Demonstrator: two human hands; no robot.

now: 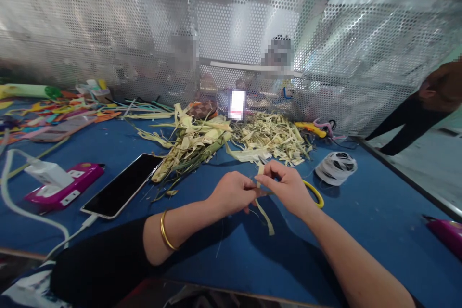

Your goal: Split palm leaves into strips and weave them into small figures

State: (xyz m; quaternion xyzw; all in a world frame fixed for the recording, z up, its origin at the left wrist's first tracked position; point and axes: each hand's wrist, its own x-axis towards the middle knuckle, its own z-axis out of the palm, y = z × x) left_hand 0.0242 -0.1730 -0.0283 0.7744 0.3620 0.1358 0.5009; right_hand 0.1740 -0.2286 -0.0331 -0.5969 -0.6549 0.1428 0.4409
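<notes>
A narrow pale-green strip of dried husk point(266, 220) runs between my two hands, its lower end hanging over the blue table. My left hand point(234, 192) is closed, thumb and fingers pinching the strip. My right hand point(285, 186) meets it from the right, thumb and forefinger closed on the upper part of the strip. From behind my right hand shows a yellow loop point(314, 193), like a scissor handle; whether the hand holds it I cannot tell. Beyond my hands lie a bundle of husks point(191, 142) and a heap of shredded husk point(276, 135).
A spool of white thread point(335, 168) stands at right. At left lie a charging phone point(124, 185) and a magenta power strip point(68, 185) with a white cable. Colourful strips point(43, 115) lie farther back. A perforated metal screen point(249, 29) edges the table; a person point(429, 101) stands beyond.
</notes>
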